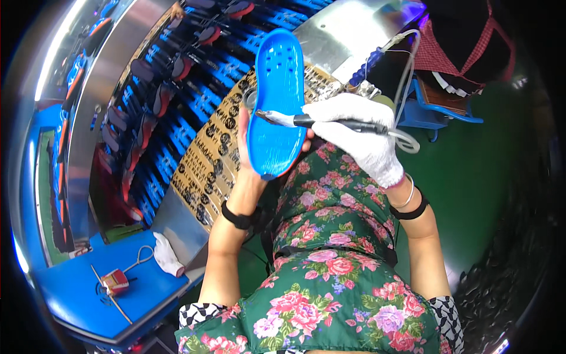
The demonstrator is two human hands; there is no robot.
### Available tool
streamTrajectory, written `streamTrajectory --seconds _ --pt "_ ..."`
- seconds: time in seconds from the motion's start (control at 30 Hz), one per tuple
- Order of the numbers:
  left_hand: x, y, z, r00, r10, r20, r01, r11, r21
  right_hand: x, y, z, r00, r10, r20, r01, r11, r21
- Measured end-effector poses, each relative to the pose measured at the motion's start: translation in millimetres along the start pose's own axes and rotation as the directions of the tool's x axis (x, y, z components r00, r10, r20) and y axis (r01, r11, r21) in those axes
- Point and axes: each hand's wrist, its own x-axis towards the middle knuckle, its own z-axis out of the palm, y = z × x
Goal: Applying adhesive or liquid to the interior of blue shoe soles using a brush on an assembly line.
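Observation:
A bright blue shoe sole [277, 91], with small holes near its far end, lies upright along my left hand [244, 144]. That hand is bare and grips the sole from beneath, thumb on the left edge and fingertips showing at the right edge. My right hand [359, 124], in a white knit glove, is closed round a black-handled brush [303, 121]. The brush's bristles touch the middle of the sole, whose surface looks wet and shiny there. A clear tube [407, 141] runs from the handle's rear end up to the right.
Shoe parts [162, 100] sit on a black and blue conveyor [177, 133] at the left. Brown printed covering [206, 159] lies beneath my hands. A white glove [167, 255] and red box [115, 282] rest on a blue table [76, 295]. A blue-framed stool [451, 106] and another person's checkered apron [439, 50] are far right.

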Motion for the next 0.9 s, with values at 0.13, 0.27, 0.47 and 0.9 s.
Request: streamTrajectory --seconds 0.13,0.27,0.47,0.9 --pt "12 8 10 0.974 0.179 -0.141 -0.171 0.983 0.066 -8 12 10 0.873 -0.438 0.213 0.486 0.755 -0.441" --pt "8 26 10 0.991 0.122 -0.051 -0.107 0.966 0.233 -27 6 21 0.922 -0.211 0.324 0.292 0.929 -0.227" --pt "4 29 0 0.990 0.129 -0.058 -0.103 0.941 0.323 -24 1 20 0.992 -0.017 0.125 0.049 0.966 -0.254" --pt "36 128 178 0.823 0.200 0.532 -0.482 0.741 0.467 -28 10 -18 0.928 0.335 -0.164 -0.213 0.836 0.505"
